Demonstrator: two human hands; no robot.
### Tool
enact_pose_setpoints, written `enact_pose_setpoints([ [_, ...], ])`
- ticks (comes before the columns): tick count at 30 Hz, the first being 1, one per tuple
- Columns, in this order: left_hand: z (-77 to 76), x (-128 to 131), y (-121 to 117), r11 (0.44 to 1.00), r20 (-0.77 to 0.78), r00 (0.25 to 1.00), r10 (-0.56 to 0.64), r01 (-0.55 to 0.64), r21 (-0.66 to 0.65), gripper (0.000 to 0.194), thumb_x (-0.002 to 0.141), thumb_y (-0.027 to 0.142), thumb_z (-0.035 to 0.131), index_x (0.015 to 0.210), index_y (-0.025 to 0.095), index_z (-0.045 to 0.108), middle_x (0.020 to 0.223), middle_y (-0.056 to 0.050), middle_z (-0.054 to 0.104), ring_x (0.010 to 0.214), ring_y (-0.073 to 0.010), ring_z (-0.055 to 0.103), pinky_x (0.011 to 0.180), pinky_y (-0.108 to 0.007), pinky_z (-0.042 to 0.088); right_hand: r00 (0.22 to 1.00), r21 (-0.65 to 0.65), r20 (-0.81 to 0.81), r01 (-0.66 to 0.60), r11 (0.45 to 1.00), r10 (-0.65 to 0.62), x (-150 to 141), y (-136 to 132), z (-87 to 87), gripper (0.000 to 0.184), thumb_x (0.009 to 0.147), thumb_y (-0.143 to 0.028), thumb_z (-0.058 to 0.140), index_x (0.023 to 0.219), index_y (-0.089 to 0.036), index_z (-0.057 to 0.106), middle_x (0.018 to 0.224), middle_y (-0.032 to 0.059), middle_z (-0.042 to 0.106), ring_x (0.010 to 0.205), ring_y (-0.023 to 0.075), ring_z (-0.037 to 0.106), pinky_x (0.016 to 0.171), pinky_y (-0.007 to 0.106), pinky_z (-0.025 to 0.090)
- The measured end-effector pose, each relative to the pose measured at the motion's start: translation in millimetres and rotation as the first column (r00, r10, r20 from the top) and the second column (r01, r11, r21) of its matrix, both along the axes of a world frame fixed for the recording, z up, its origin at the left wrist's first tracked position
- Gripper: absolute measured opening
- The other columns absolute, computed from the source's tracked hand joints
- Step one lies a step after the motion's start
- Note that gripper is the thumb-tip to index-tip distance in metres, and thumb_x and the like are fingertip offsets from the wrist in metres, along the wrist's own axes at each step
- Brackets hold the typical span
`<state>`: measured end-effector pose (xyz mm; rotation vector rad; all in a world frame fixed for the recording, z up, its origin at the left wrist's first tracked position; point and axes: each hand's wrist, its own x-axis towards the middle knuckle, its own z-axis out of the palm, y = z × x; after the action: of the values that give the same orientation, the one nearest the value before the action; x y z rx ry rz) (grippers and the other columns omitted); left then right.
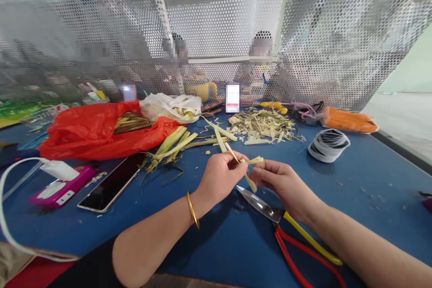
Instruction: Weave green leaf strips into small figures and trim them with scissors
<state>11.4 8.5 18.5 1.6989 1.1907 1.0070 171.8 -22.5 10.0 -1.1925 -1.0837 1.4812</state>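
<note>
My left hand (224, 175) pinches a small bundle of pale yellow-green plant-leaf strips (255, 160) between thumb and fingers; longer ends stick out toward the back. Close on its right, my right hand (278, 180) has its fingertips drawn together beside the bundle's lower end. What those fingertips hold is hidden or too thin to see. Beneath the hands lies a pair of scissors (261, 204) with one red and one yellow handle, blades pointing to the back left. Further right stands a spool of whitish thread (328, 146).
A heap of leaf scraps (266, 125) lies behind my hands. Longer stalks (172, 144), a red plastic bag (87, 126), a phone (113, 182) and a magenta power strip (62, 186) are on the left. Perforated metal panels (222, 22) line the back, with people behind; an orange packet (349, 119) sits right.
</note>
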Motion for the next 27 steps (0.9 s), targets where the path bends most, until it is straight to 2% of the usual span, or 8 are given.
enact_pose_setpoints([
  [4,-5.3,-2.5,5.0,1.000,0.033,0.999,0.017,-0.017,0.012,0.017,0.076,0.027,0.059,0.082,0.016,0.070,0.068,-0.002,0.068,0.062,-0.0145,0.062,0.059,-0.022,0.047,0.992,-0.101,-0.108,0.049,0.994,-0.060,0.6,-0.1,3.9,0.031,0.069,-0.042,0.074,0.067,-0.017,0.056,0.065,-0.0010,0.057,0.055,0.0085,0.050,0.054,0.022,0.045],
  [8,-8.8,-4.0,8.5,0.999,0.027,0.999,0.030,-0.030,0.013,0.017,0.077,0.028,0.059,0.083,0.016,0.069,0.067,-0.003,0.069,0.062,-0.0148,0.062,0.059,-0.023,0.047,0.993,-0.227,-0.114,0.005,0.974,-0.032,5.8,2.2,8.5,0.031,0.072,-0.038,0.068,0.066,-0.020,0.044,0.054,-0.0095,0.034,0.039,0.0033,0.019,0.035,0.017,0.016],
  [12,-10.2,-3.9,10.2,0.999,0.023,0.998,0.050,-0.051,0.013,0.018,0.077,0.029,0.059,0.083,0.017,0.070,0.069,-0.002,0.069,0.064,-0.0151,0.063,0.061,-0.023,0.048,0.937,0.096,0.345,-0.091,0.991,0.053,7.6,-2.7,13.1,0.022,0.083,-0.037,0.052,0.070,-0.021,0.044,0.054,-0.0076,0.033,0.043,0.0076,0.025,0.041,0.021,0.019],
  [15,-11.6,-2.6,10.5,0.999,0.028,0.999,0.037,-0.037,-0.014,0.017,0.076,0.028,0.060,0.085,0.017,0.068,0.069,-0.002,0.068,0.064,-0.0153,0.064,0.060,-0.023,0.048,0.651,0.485,0.739,-0.340,0.806,-0.171,7.9,-9.1,13.7,0.012,0.086,-0.025,0.046,0.074,-0.021,0.048,0.061,-0.0024,0.047,0.053,0.0114,0.038,0.051,0.024,0.024],
  [17,-12.6,-1.4,9.4,0.998,0.023,1.000,0.008,-0.007,-0.057,0.014,0.073,0.025,0.062,0.085,0.017,0.064,0.067,0.000,0.066,0.063,-0.0150,0.063,0.058,-0.023,0.048,0.496,0.547,0.818,-0.512,0.663,-0.292,9.6,-11.1,14.1,0.010,0.086,-0.019,0.043,0.078,-0.021,0.049,0.063,-0.0011,0.051,0.053,0.0124,0.039,0.052,0.026,0.022],
  [19,-12.7,-0.6,6.8,0.991,0.015,0.997,-0.077,0.078,-0.113,0.011,0.072,0.023,0.062,0.082,0.018,0.061,0.065,0.000,0.065,0.061,-0.0145,0.063,0.057,-0.023,0.047,0.440,0.534,0.842,-0.594,0.602,-0.312,12.9,-10.5,16.3,0.011,0.087,-0.017,0.041,0.080,-0.021,0.049,0.064,-0.0007,0.052,0.053,0.0128,0.041,0.052,0.026,0.022],
  [24,-4.9,-0.5,-4.0,0.827,0.105,0.875,-0.472,0.481,-0.291,0.009,0.070,0.020,0.065,0.076,0.016,0.058,0.063,0.001,0.063,0.058,-0.0121,0.060,0.056,-0.022,0.045,0.599,0.474,0.796,-0.532,0.701,-0.083,25.0,0.1,23.9,0.012,0.091,-0.021,0.040,0.080,-0.021,0.046,0.068,-0.0018,0.053,0.058,0.0115,0.044,0.056,0.022,0.031],
  [27,2.3,-0.7,-8.6,0.732,0.259,0.805,-0.534,0.594,-0.334,0.013,0.071,0.020,0.067,0.074,0.016,0.055,0.062,0.001,0.063,0.059,-0.0118,0.060,0.059,-0.023,0.047,0.733,0.435,0.679,-0.450,0.780,0.045,28.1,9.2,18.7,0.016,0.090,-0.027,0.044,0.075,-0.019,0.047,0.068,-0.0023,0.049,0.062,0.0110,0.042,0.057,0.022,0.034],
])
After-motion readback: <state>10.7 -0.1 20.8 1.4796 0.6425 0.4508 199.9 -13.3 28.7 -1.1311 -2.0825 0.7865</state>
